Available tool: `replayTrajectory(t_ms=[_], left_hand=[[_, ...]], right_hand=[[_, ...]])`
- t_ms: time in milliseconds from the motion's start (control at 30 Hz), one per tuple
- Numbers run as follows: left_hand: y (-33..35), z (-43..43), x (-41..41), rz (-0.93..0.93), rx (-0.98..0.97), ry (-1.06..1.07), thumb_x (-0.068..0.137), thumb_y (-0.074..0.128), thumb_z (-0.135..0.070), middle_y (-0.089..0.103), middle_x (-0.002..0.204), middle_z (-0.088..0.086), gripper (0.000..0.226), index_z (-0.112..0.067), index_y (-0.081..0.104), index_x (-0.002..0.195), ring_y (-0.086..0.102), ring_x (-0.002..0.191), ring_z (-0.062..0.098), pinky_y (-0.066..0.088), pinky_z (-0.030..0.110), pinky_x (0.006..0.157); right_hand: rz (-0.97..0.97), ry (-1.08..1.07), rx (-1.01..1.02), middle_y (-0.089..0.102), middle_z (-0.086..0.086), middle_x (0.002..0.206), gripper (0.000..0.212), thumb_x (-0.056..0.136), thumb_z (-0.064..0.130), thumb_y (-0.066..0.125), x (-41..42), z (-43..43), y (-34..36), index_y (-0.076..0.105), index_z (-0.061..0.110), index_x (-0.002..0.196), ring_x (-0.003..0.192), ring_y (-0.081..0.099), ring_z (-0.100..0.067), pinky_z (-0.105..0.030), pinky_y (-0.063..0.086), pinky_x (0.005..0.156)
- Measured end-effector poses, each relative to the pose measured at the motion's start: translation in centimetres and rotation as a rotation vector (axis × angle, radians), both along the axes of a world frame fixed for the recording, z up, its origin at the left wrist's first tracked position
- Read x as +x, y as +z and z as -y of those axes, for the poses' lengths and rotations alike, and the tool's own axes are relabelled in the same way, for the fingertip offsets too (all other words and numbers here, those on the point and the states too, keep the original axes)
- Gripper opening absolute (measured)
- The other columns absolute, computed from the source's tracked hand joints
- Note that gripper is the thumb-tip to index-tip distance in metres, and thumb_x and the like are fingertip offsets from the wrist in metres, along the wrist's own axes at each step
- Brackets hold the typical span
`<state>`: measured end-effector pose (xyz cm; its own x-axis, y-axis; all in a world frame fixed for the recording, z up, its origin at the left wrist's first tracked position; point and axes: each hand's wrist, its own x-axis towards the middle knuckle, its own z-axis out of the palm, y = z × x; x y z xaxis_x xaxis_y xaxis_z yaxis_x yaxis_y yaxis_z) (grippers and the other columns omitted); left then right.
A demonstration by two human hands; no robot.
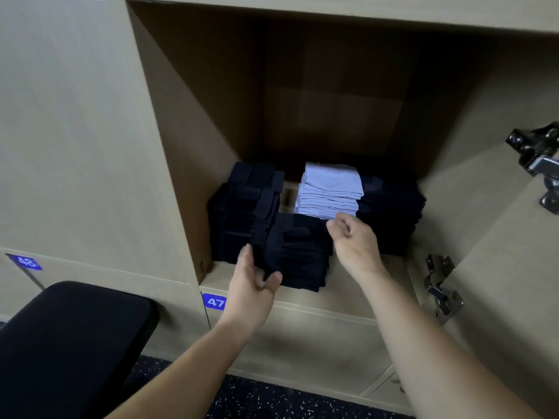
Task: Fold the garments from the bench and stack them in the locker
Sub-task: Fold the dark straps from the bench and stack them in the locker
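An open wooden locker [317,294] holds folded garments in stacks. A front stack of dark navy garments [299,252] sits near the shelf edge. My left hand [254,285] is at its left front corner, fingers spread against its side. My right hand [354,240] hovers at the stack's right rear corner with fingers loosely curled, holding nothing I can see. Behind stand a taller dark stack [242,207] on the left, a white stack [329,192] in the middle and another dark stack [390,213] on the right.
A black padded bench [66,343] stands at the lower left. The locker door [499,237] hangs open on the right, with metal hinges [441,288]. Closed locker doors carry blue labels 47 [215,302] and 48 [25,262]. Speckled dark floor [272,400] lies below.
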<state>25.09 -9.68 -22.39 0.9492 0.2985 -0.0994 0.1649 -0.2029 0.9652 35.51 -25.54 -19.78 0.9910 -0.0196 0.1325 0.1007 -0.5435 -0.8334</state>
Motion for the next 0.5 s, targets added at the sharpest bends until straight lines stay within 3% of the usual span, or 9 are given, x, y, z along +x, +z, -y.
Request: replayTrajectory(t_ms=[67, 133, 233, 367, 500], left_hand=[[-1.3, 0.7, -0.9, 0.069, 0.168, 0.041, 0.098, 0.055, -0.024, 0.009, 0.163, -0.008, 0.077, -0.021, 0.003, 0.156, 0.007, 0.146, 0.000, 0.008, 0.015, 0.113], [-2.5, 1.7, -1.7, 0.102, 0.243, 0.032, 0.099, 0.050, -0.031, 0.000, 0.163, -0.010, 0.076, -0.025, -0.002, 0.155, -0.002, 0.146, -0.001, 0.004, 0.018, 0.116], [-2.6, 3.5, -2.6, 0.026, 0.003, 0.060, 0.100, 0.046, -0.037, 0.006, 0.163, -0.012, 0.073, -0.028, 0.000, 0.155, 0.007, 0.144, -0.003, 0.009, 0.017, 0.115], [0.4, 5.8, -2.0, -0.155, -0.422, 0.159, 0.101, 0.035, -0.047, 0.017, 0.162, -0.008, 0.065, -0.028, 0.007, 0.157, 0.019, 0.147, 0.012, 0.015, 0.028, 0.115], [2.7, 7.5, -0.6, -0.107, -0.565, 0.187, 0.104, 0.034, -0.040, 0.018, 0.161, -0.009, 0.060, -0.025, 0.010, 0.157, 0.020, 0.146, 0.011, 0.015, 0.028, 0.114]], right_hand=[[-0.001, 0.026, 0.087, 0.062, -0.011, 0.126, 0.036, 0.099, 0.028, 0.051, 0.8, 0.4, 0.8, 0.057, 0.004, 0.126, 0.116, 0.057, -0.024, -0.031, 0.042, 0.095], [0.009, 0.050, 0.123, 0.062, -0.019, 0.122, 0.032, 0.099, 0.026, 0.052, 1.9, 0.7, 1.1, 0.061, 0.001, 0.116, 0.113, 0.057, -0.031, -0.038, 0.044, 0.098], [-0.026, 0.111, 0.099, 0.062, -0.010, 0.126, 0.033, 0.100, 0.027, 0.051, 3.3, 0.7, 1.4, 0.062, 0.005, 0.123, 0.117, 0.057, -0.023, -0.036, 0.042, 0.103], [-0.092, 0.230, 0.025, 0.063, 0.003, 0.114, 0.029, 0.100, 0.027, 0.050, 5.0, 0.2, 1.7, 0.065, 0.012, 0.120, 0.114, 0.056, -0.015, -0.027, 0.040, 0.099], [-0.171, 0.295, -0.034, 0.067, -0.003, 0.116, 0.028, 0.099, 0.032, 0.051, 6.1, -0.7, 2.2, 0.069, 0.014, 0.112, 0.114, 0.058, -0.017, -0.030, 0.041, 0.098]])
